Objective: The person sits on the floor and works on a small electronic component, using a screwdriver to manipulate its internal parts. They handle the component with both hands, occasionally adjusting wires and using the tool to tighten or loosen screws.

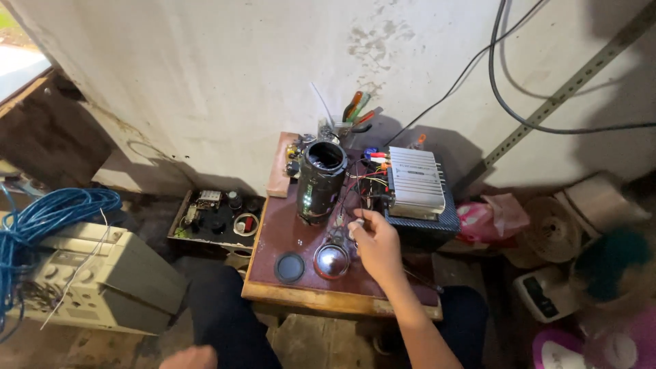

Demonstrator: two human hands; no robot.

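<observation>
Your right hand point(377, 247) pinched a small pale part just right of the black cylinder point(320, 182) on the desk point(342, 295), above the shiny dome point(332, 260). Your left hand point(188, 357) rested low, well below the cylinder; whether it was open or closed, I couldn't tell. Loose wires point(359, 179) beside the cylinder could have snagged, tipping it.

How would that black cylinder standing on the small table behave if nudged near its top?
The black cylinder stands upright on one end, tall for its base, so it would probably tip rather than slide. On its side, it would likely roll. Thin wires run from it toward the silver amplifier box, so they may tug or snag. The right hand is beside it.
</observation>
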